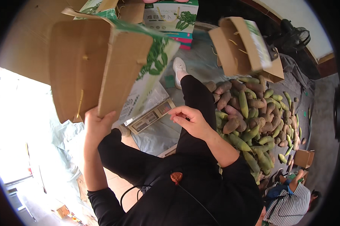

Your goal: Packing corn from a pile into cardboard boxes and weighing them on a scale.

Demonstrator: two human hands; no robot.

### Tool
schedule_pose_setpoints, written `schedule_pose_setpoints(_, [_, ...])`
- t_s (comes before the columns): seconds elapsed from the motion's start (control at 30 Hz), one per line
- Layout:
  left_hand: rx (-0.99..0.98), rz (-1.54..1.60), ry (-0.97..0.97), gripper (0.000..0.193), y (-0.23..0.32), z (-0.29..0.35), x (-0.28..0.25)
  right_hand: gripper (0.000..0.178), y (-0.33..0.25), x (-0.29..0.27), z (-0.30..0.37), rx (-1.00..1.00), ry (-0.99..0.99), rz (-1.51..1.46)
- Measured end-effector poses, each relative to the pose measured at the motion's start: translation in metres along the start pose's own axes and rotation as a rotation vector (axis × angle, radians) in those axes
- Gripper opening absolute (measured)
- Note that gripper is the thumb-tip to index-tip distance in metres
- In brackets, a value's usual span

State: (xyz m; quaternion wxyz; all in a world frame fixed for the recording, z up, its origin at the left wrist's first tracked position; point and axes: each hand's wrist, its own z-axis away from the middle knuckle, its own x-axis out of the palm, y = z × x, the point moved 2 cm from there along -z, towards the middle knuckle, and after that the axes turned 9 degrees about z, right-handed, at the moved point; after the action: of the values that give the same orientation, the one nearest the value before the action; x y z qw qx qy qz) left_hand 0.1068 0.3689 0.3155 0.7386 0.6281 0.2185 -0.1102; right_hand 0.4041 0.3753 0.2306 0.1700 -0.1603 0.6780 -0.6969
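Note:
My left hand (98, 124) grips the lower edge of an open cardboard box (126, 67), its fingers wrapped round the board. The box is held up and tilted, brown inside, with a green and white printed side showing leafy vegetables. A yellow cord hangs from its inner wall. My right hand (190, 119) is free in front of my leg, fingers loosely bent and apart. Below the box, partly hidden by it, lies a platform scale (149, 117) with a display panel. Right of my right hand spreads a heap of long green radishes (243, 104) and purplish-brown roots (230, 124).
Another open carton (237, 45) stands at the far right, near a black fan (296, 37). A printed green and white box (170, 19) sits at the back, with another person's fingers on its top. A person in a striped shirt (290, 203) is at the lower right beside a small carton (304, 158).

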Motion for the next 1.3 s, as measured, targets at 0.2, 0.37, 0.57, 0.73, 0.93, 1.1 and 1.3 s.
schedule_pose_setpoints(0.2, [-0.005,-0.268,-0.209,0.023,-0.050,-0.012,0.043,0.017,-0.008,-0.029,0.010,-0.040,0.136,0.098])
schedule_pose_setpoints(0.37, [0.057,-0.525,-0.326,0.025,-0.084,-0.031,0.064,0.016,0.002,-0.068,0.013,-0.017,0.332,0.114])
schedule_pose_setpoints(0.57, [-0.004,-0.649,-0.433,0.038,-0.108,-0.031,0.087,0.016,0.035,-0.094,0.020,0.019,0.512,0.220])
schedule_pose_setpoints(0.73, [0.020,-0.601,-0.490,0.044,-0.096,-0.029,0.092,0.018,0.072,-0.112,0.037,0.084,0.653,0.514])
schedule_pose_setpoints(0.93, [0.066,-0.529,-0.465,0.047,-0.087,-0.019,0.086,0.017,0.148,-0.138,0.077,0.251,0.803,0.659])
schedule_pose_setpoints(1.1, [-0.016,-0.624,-0.449,0.050,-0.075,-0.007,0.074,0.015,0.197,-0.148,0.126,0.546,0.905,0.649])
schedule_pose_setpoints(1.3, [-0.024,-0.732,-0.412,0.055,-0.090,-0.008,0.068,0.015,0.257,-0.148,0.204,0.740,0.968,0.637])
